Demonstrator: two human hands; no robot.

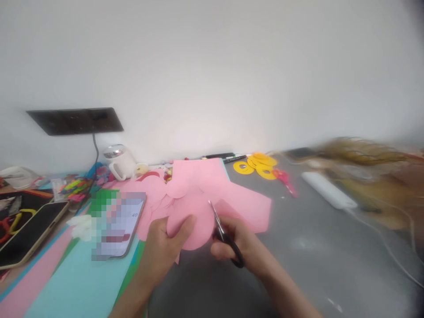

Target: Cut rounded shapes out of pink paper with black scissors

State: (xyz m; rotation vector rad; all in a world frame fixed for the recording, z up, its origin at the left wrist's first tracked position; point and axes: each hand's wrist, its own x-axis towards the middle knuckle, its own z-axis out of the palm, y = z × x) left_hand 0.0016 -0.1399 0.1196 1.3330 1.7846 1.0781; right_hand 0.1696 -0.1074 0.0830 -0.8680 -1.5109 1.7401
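Observation:
A rounded sheet of pink paper is pinched in my left hand, the thumb lying on top of it. My right hand is wrapped round the black handles of a pair of scissors. The metal blades point up and away, at the right edge of the pink paper. Whether they are cutting at this instant, I cannot tell. Behind the paper lie more pink sheets, and several pink paper circles overlap to the left.
Yellow paper rings and pink-handled scissors lie at the back right. A white power strip with a cord is farther right. On the left are a lit phone, a dark phone, blue paper and a white mug.

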